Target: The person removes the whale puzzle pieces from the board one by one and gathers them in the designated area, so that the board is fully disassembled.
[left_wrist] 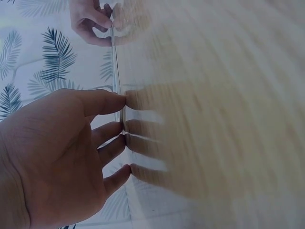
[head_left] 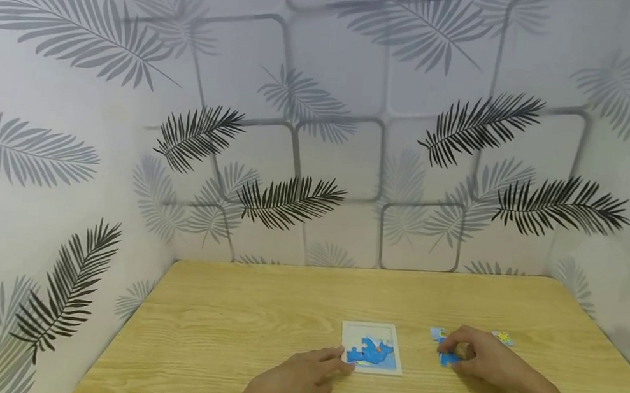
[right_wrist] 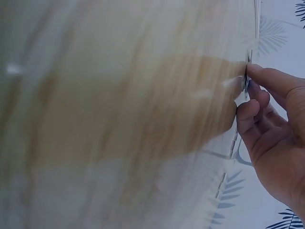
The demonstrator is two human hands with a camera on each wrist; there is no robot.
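Note:
A small square jigsaw puzzle tray [head_left: 398,358] with a pale rim lies on the table, partly filled with pieces showing a blue animal. My left hand [head_left: 299,375] rests by its near left corner, fingers extended and touching the rim. To the right of the tray, my right hand [head_left: 490,361] pinches a blue puzzle piece [head_left: 447,359] between thumb and fingers, low at the tabletop. The right wrist view shows that grip edge-on, with a thin piece edge [right_wrist: 248,71] at the fingertips. Part of the held piece is hidden by the fingers.
A light blue puzzle piece [head_left: 436,333] lies just beyond the right fingers. Another piece with a yellow sun-like shape [head_left: 502,337] lies behind the right hand. The wood-grain table [head_left: 233,316] meets leaf-patterned walls [head_left: 324,223] at the back and sides.

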